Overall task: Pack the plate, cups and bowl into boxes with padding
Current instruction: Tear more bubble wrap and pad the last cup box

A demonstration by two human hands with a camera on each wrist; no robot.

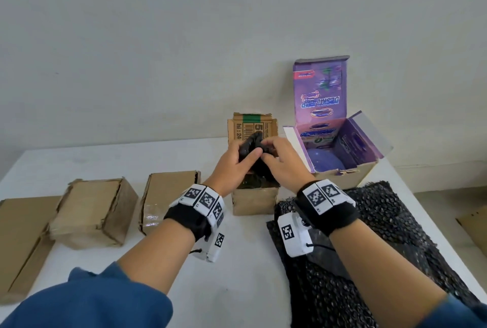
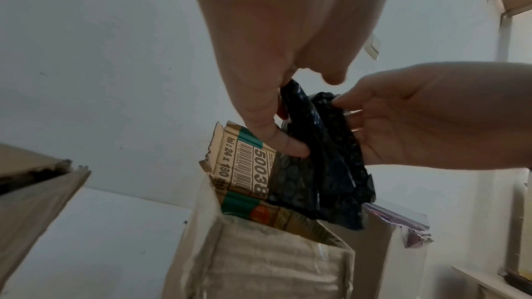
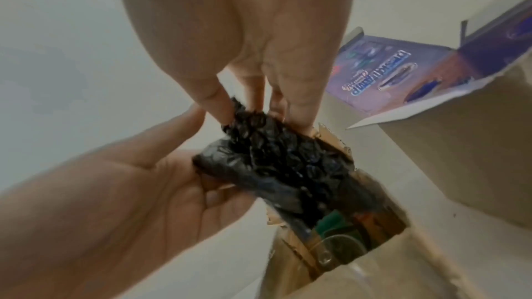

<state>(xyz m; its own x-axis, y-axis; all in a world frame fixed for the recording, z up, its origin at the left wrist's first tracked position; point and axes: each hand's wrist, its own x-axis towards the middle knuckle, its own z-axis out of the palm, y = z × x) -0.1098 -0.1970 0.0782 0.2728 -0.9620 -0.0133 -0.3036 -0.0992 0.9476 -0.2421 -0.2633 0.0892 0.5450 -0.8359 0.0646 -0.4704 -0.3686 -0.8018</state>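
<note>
1. Head view, far left: a flat cardboard piece [image 1: 18, 246] lies on the white table [image 1: 237, 288], with two closed brown boxes [image 1: 95, 211] [image 1: 166, 198] side by side to its right.
2. Head view, centre: the left hand [image 1: 234, 163] and right hand [image 1: 283, 161] meet above a small open cardboard box [image 1: 254, 200], both pinching one crumpled wad of black bubble wrap [image 1: 253, 144].
3. Left wrist view adds what the head view hides: the left thumb [image 2: 283, 142] presses the wad [image 2: 322, 167] against curled fingers, and the wad hangs down to the box's upright printed flap [image 2: 244, 163].
4. Right wrist view shows the right fingertips [image 3: 219, 108] nipping the wad's top edge [image 3: 273, 151], with the left palm [image 3: 138, 190] cupped under it. Only this view looks into the small box [image 3: 331, 258], where a clear glass cup [image 3: 336, 249] sits at the bottom.
5. Head view, right: an open purple printed box [image 1: 350, 143], lid flap upright, stands just beside the small box; a rounded purple-tinted piece [image 1: 325, 163] lies inside, though whether bowl or plate I cannot tell.
6. Head view, lower right: a sheet of black bubble wrap [image 1: 369, 261] is spread on the table under the right forearm.
</note>
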